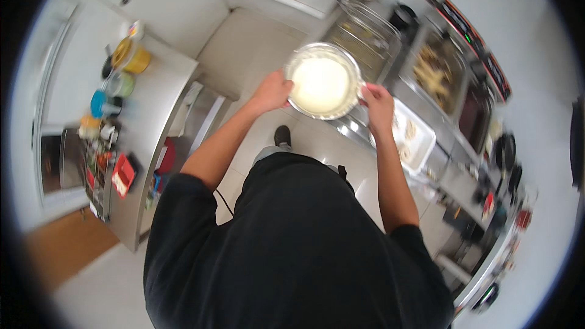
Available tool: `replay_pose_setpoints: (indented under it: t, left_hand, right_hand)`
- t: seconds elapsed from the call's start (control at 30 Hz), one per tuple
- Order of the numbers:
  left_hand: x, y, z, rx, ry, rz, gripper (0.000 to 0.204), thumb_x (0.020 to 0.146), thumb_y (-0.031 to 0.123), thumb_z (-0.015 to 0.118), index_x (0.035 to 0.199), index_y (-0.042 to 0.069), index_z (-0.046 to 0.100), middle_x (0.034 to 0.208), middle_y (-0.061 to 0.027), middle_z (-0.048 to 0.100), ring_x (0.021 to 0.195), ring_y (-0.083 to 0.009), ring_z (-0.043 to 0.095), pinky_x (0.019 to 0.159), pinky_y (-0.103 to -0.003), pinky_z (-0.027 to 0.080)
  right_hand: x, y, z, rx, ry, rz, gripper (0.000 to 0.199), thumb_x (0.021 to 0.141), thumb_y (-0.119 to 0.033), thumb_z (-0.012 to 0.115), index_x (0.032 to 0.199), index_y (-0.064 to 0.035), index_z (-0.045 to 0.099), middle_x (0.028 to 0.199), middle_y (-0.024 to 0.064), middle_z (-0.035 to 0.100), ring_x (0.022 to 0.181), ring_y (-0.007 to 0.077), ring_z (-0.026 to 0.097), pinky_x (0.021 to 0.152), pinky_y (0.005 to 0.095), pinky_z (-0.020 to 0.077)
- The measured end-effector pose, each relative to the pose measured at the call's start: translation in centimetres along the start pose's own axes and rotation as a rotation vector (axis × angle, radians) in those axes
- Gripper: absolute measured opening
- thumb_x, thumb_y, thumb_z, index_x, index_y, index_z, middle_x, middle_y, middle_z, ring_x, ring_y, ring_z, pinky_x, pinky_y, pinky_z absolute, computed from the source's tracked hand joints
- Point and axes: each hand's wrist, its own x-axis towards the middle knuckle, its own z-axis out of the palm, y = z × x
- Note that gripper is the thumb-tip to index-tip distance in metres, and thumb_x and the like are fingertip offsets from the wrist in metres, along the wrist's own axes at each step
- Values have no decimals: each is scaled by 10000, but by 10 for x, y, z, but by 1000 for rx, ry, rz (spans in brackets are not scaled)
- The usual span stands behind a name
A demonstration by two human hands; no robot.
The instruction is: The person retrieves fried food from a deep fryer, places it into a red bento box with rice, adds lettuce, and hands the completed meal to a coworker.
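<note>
A round metal bowl (pixel 350 102) is held up in front of me, over the floor and beside the fryer counter. Pale, creamy batter-like liquid (pixel 320 82) fills much of it, and smears of it coat the inner wall. My left hand (pixel 273 92) grips the rim on the left side, thumb on top. On the right side, my right hand (pixel 378 103) closes round the edge in the same way. The undersides of both grips are hidden. Just right of the bowl lies a white tray (pixel 423 147) with a few pale coated pieces on it.
Golden food fries in a deep fryer (pixel 434 72) at the right, beside a wire rack (pixel 368 39) over a steel basin. A steel counter (pixel 155 100) on the left carries a yellow tub (pixel 132 58), other containers and a red tray (pixel 124 173). Pans hang at far right.
</note>
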Motion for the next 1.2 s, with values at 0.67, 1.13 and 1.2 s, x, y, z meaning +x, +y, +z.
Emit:
replay_pose_setpoints:
  t: [0.67,1.13,1.2]
  left_hand:
    - [-57,-208,-237,-356,642,-357,282,934,63,413,1043,-146,569,736,-185,673,529,-192,655,453,-319,560]
    - [-28,-270,-314,-618,820,-435,302,938,54,440,1138,-146,336,785,-202,636,536,-236,635,422,-342,530]
    - [-27,-269,-315,-618,860,-461,321,938,65,450,1142,-150,327,809,-215,633,584,-247,651,422,-346,535]
  right_hand:
    - [47,59,396,-142,-628,199,248,898,-125,697,1084,32,650,865,112,713,720,151,672,655,261,541]
    - [-45,82,559,-363,-267,-266,167,878,-133,702,1004,-26,677,840,144,720,759,217,688,727,342,528]
    - [-40,81,566,-363,-226,-353,149,879,-129,696,979,-22,673,829,140,717,742,215,680,714,336,523]
